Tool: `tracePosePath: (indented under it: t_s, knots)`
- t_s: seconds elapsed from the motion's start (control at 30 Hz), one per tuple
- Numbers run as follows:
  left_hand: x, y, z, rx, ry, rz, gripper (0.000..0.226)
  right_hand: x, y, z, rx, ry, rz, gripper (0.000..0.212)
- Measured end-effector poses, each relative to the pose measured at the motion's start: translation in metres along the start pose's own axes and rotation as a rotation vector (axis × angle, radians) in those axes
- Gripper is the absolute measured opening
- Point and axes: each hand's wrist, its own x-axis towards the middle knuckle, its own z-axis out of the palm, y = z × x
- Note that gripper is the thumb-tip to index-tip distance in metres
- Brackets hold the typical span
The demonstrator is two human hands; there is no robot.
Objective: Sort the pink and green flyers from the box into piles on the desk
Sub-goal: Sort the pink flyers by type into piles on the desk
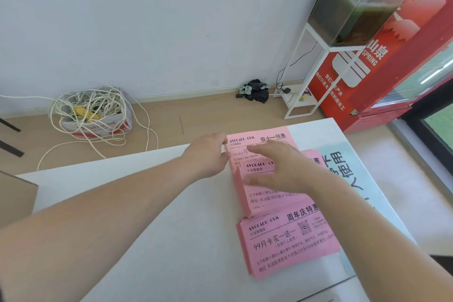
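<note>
On the counter, the right hand, grip spread, is hovering over floppy pink flyers; the left hand, grip unclear, is touching their edge, likely the best hold.

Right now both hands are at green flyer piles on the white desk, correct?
No. The head view shows the flyers are pink, not green. The left hand and right hand are at them on the white desk.

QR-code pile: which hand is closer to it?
Right. The right hand is over the middle pile just beyond the QR-code pile; the left hand is farther, at the left edge of the far flyer.
</note>
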Motion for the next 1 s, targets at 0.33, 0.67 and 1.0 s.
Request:
tracePosePath:
  t_s: [0.33,0.67,1.0]
  knots:
    - [0.066,-0.012,0.014,0.063,-0.054,-0.027,0.065,0.059,0.017,-0.002,-0.111,-0.026,0.253,0.033]
    - [0.081,-0.002,0.017,-0.08,-0.089,-0.115,0.055,0.082,0.03,-0.005,-0.108,-0.125,0.349,0.038]
    - [0.074,-0.003,0.016,-0.265,-0.099,0.033,0.024,0.078,0.029,-0.005,-0.083,-0.14,0.353,0.028]
